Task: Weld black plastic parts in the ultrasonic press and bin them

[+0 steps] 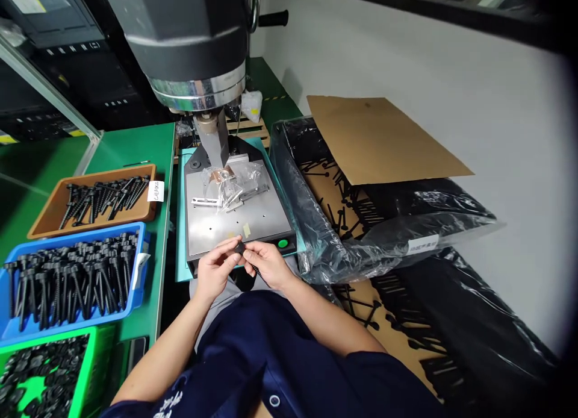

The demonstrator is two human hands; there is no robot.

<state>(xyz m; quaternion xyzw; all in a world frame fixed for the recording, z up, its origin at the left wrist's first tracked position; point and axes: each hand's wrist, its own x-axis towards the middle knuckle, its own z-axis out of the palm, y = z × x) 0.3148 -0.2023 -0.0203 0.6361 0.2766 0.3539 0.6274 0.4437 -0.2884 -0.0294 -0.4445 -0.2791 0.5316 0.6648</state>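
Both my hands meet over the front edge of the machine's metal base plate (226, 228). Between their fingertips is a black plastic bolt (240, 247) with a wide head. My left hand (215, 268) pinches the head end with thumb and fingers. Closed around the shank side is my right hand (271, 266), and a ribbed shaft shows below its fingers. Whether a separate small cap sits on the head, I cannot tell. Behind the hands, a metal fixture (226, 178) wrapped in clear plastic stands under the machine's grey horn (214, 142).
On the left stand a brown tray (43, 222) and a blue bin (143, 246) of black bolts, plus a green bin (93, 364) of small black parts. A green button (283, 243) is on the machine base. Plastic-lined boxes of bolts and a cardboard sheet (383, 144) lie right.
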